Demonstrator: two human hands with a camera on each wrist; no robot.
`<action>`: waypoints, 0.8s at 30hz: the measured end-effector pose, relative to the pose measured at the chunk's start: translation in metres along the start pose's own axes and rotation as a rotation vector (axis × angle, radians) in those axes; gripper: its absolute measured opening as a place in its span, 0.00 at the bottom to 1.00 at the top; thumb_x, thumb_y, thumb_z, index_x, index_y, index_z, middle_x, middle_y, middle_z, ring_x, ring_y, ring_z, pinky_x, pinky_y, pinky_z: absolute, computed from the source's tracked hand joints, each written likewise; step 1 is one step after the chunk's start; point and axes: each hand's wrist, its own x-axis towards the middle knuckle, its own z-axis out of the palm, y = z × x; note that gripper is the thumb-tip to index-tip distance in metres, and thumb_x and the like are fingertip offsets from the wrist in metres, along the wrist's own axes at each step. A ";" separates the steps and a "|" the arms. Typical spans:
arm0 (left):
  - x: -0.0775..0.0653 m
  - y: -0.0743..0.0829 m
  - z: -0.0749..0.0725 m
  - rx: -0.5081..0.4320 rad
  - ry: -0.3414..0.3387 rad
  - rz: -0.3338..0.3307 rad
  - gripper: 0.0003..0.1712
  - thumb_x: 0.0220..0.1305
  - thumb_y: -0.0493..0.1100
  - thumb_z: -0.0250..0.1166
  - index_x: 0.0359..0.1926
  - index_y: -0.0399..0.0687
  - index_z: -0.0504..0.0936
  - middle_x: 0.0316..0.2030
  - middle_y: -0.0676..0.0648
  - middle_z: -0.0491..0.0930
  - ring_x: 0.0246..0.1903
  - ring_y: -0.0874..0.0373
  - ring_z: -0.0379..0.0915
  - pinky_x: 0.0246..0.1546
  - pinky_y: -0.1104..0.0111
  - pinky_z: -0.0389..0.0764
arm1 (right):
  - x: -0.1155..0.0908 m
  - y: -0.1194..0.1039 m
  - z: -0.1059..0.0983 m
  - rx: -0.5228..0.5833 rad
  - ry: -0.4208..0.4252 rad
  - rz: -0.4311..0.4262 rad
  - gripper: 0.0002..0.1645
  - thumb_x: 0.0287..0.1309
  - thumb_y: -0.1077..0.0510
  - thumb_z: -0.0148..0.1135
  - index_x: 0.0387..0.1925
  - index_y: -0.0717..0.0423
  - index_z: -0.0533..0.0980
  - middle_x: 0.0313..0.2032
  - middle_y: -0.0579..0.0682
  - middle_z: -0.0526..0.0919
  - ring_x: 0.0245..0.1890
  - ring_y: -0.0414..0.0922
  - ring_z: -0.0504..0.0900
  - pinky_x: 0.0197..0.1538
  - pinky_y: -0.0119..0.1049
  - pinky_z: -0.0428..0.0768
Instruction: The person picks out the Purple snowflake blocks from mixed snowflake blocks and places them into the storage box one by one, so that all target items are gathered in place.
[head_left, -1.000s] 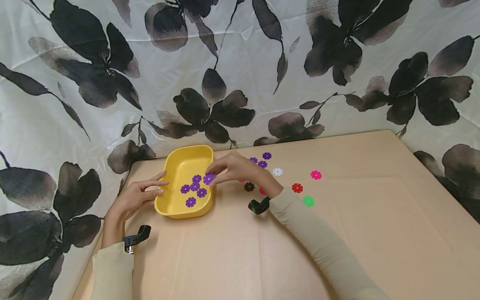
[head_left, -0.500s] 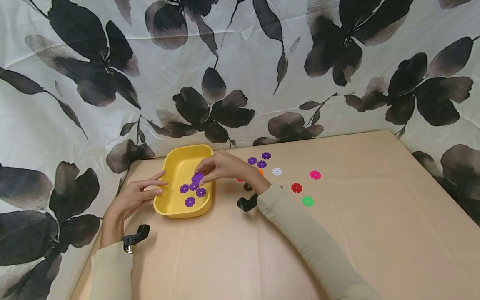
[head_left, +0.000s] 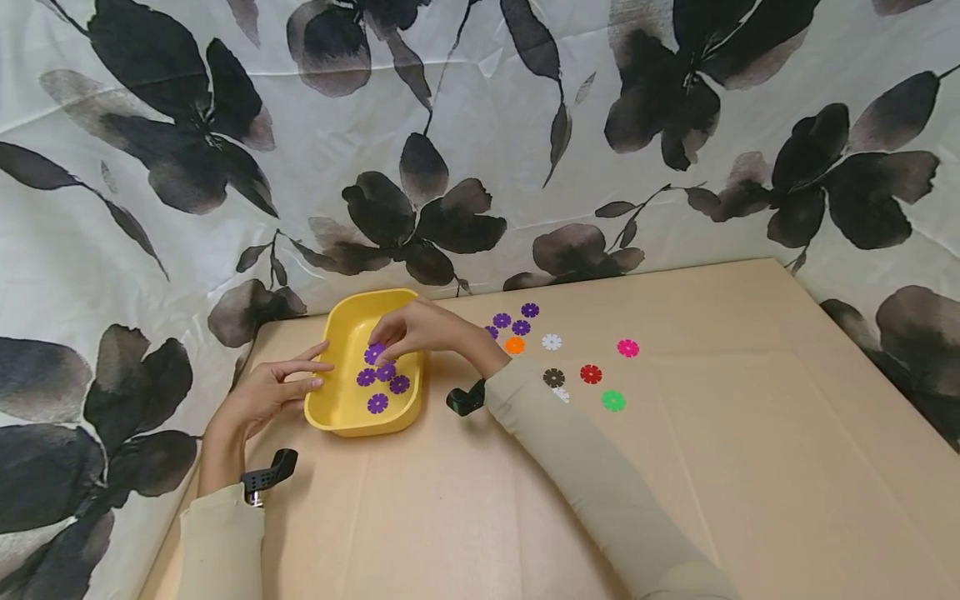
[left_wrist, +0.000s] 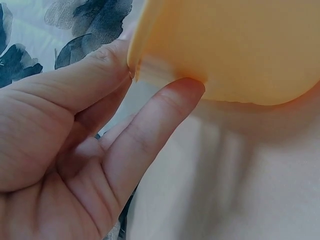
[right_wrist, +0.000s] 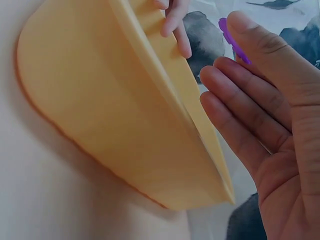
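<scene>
A yellow plastic tray (head_left: 347, 418) stands at the table's far left. Several purple flower-shaped discs (head_left: 378, 403) lie on its floor. My left hand (head_left: 264, 395) grips the tray's left side, with fingertips over the rim and the thumb against the outer wall (left_wrist: 240, 60). My right hand (head_left: 425, 327) is above the tray's interior. Its thumb and forefinger pinch a purple flower-shaped disc (right_wrist: 233, 40), seen edge-on in the right wrist view, while the other fingers extend below. In the head view this hand partly covers the tray's right side.
Right of the tray, loose flower discs lie on the table: several purple ones (head_left: 521, 327), an orange one (head_left: 514, 345), white (head_left: 552, 342), brown (head_left: 554, 377), red (head_left: 591, 374), pink (head_left: 627, 348) and green (head_left: 613, 401). My right forearm (head_left: 577, 467) hides part of that area. A floral cloth (head_left: 525, 108) hangs behind.
My right hand has moved left, from the tray's right rim to over its middle, carrying the purple disc. More loose discs show beside the forearm. The left hand stays on the tray.
</scene>
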 end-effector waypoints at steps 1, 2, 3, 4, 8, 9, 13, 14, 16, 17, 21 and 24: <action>0.000 0.000 0.000 -0.004 0.000 0.001 0.27 0.70 0.41 0.67 0.65 0.32 0.76 0.78 0.49 0.54 0.75 0.35 0.52 0.49 0.67 0.85 | 0.003 0.000 0.001 0.012 -0.001 0.010 0.22 0.55 0.51 0.77 0.50 0.55 0.85 0.42 0.43 0.89 0.42 0.33 0.85 0.49 0.22 0.82; 0.000 0.000 0.000 -0.009 -0.002 0.001 0.27 0.70 0.40 0.66 0.65 0.32 0.75 0.79 0.49 0.53 0.75 0.35 0.52 0.49 0.66 0.85 | 0.005 0.000 0.003 0.025 -0.003 0.018 0.22 0.55 0.51 0.77 0.50 0.55 0.85 0.42 0.43 0.90 0.42 0.33 0.85 0.49 0.22 0.82; 0.000 0.000 0.000 -0.011 -0.003 0.001 0.27 0.70 0.40 0.66 0.65 0.32 0.75 0.79 0.49 0.53 0.75 0.35 0.52 0.49 0.66 0.85 | 0.008 0.000 0.004 0.037 -0.005 0.023 0.21 0.56 0.52 0.77 0.50 0.55 0.85 0.42 0.43 0.90 0.42 0.33 0.86 0.49 0.22 0.82; 0.000 0.000 0.000 -0.011 -0.004 0.002 0.27 0.70 0.40 0.66 0.66 0.32 0.75 0.78 0.49 0.53 0.75 0.35 0.52 0.49 0.66 0.85 | 0.010 -0.001 0.005 0.048 -0.007 0.024 0.21 0.56 0.53 0.77 0.50 0.56 0.85 0.42 0.43 0.90 0.41 0.33 0.86 0.48 0.22 0.82; 0.000 0.000 0.000 -0.011 -0.003 0.003 0.28 0.70 0.41 0.67 0.66 0.31 0.75 0.78 0.48 0.53 0.74 0.36 0.54 0.49 0.66 0.85 | 0.016 -0.003 0.008 0.069 -0.013 0.025 0.22 0.56 0.53 0.77 0.51 0.57 0.85 0.41 0.44 0.90 0.40 0.32 0.86 0.47 0.22 0.82; 0.000 0.000 0.000 -0.009 0.000 0.003 0.28 0.70 0.41 0.67 0.66 0.31 0.75 0.78 0.48 0.54 0.74 0.36 0.54 0.49 0.66 0.85 | 0.017 -0.003 0.009 0.068 -0.014 0.030 0.22 0.56 0.53 0.77 0.51 0.57 0.85 0.41 0.44 0.90 0.39 0.32 0.86 0.47 0.21 0.82; 0.000 -0.001 0.000 0.006 -0.003 0.001 0.28 0.70 0.42 0.67 0.65 0.33 0.76 0.78 0.48 0.54 0.74 0.36 0.54 0.50 0.66 0.85 | 0.022 -0.005 0.009 0.063 -0.021 0.048 0.22 0.56 0.53 0.76 0.50 0.57 0.85 0.39 0.43 0.89 0.38 0.31 0.85 0.46 0.20 0.82; 0.000 -0.001 0.000 0.009 -0.003 0.000 0.27 0.70 0.42 0.67 0.65 0.33 0.76 0.78 0.48 0.54 0.74 0.36 0.54 0.50 0.65 0.85 | 0.023 -0.005 0.009 0.060 -0.022 0.051 0.21 0.56 0.53 0.77 0.50 0.57 0.85 0.39 0.42 0.89 0.38 0.31 0.85 0.45 0.20 0.82; 0.001 0.000 0.000 0.011 -0.004 0.000 0.27 0.70 0.41 0.67 0.65 0.33 0.76 0.78 0.48 0.54 0.74 0.35 0.53 0.50 0.65 0.84 | 0.024 -0.004 0.009 0.049 -0.023 0.052 0.21 0.56 0.53 0.77 0.50 0.57 0.85 0.38 0.42 0.89 0.37 0.31 0.85 0.45 0.20 0.82; 0.001 0.000 0.000 0.012 -0.003 0.001 0.26 0.70 0.41 0.67 0.65 0.33 0.77 0.78 0.48 0.54 0.75 0.35 0.52 0.50 0.65 0.84 | 0.025 -0.003 0.009 0.042 -0.022 0.050 0.21 0.56 0.53 0.77 0.49 0.57 0.85 0.38 0.42 0.89 0.37 0.31 0.85 0.45 0.20 0.82; 0.001 0.001 0.000 0.013 0.000 0.008 0.25 0.70 0.40 0.67 0.63 0.31 0.77 0.78 0.47 0.55 0.75 0.35 0.50 0.50 0.65 0.84 | 0.029 -0.001 0.009 0.026 -0.018 0.051 0.22 0.55 0.52 0.77 0.49 0.57 0.85 0.37 0.42 0.90 0.37 0.31 0.85 0.45 0.20 0.82; 0.000 0.003 -0.001 0.014 0.002 0.004 0.26 0.69 0.41 0.67 0.63 0.32 0.78 0.78 0.48 0.55 0.75 0.35 0.51 0.49 0.66 0.85 | 0.034 0.002 0.009 0.021 -0.010 0.053 0.22 0.56 0.53 0.77 0.50 0.57 0.85 0.38 0.43 0.89 0.37 0.31 0.85 0.45 0.19 0.81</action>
